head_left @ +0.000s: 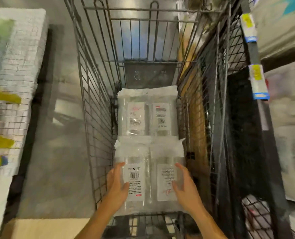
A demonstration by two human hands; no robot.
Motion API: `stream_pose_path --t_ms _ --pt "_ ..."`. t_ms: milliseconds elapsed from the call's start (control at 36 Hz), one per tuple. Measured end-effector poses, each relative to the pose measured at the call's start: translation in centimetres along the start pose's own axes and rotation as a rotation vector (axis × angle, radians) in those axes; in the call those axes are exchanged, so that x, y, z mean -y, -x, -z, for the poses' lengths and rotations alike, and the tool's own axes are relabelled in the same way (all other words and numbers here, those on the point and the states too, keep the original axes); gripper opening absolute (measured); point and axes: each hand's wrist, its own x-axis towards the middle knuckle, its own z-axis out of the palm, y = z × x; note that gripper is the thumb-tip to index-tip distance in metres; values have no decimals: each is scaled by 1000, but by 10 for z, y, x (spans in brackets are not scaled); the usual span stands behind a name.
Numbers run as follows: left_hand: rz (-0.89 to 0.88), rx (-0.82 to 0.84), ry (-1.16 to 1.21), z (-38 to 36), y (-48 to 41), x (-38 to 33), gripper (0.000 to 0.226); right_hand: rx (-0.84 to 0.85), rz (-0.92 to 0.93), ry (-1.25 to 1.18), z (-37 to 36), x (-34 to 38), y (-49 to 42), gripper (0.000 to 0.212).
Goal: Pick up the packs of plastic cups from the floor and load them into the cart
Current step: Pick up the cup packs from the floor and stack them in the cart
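I look down into a wire cart [98,104]. Two clear packs of plastic cups lie in its bottom. The far pack [147,111] rests flat with two white labels facing up. The near pack [150,176] lies at the cart's close end, labels up. My left hand [117,185] presses its left side and my right hand [184,188] presses its right side, fingers spread along the wrap. Whether the near pack rests fully on the cart floor is unclear.
Stacked white packaged goods [17,69] with yellow tags fill shelving on the left. Grey floor [60,135] lies between them and the cart. On the right a black wire rack [236,118] with price labels [257,80] stands close to the cart.
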Motion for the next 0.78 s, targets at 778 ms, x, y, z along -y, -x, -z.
stream_pose_path --t_ms 778 --pt "-115 58 -283 70 34 -132 49 11 144 387 53 132 26 60"
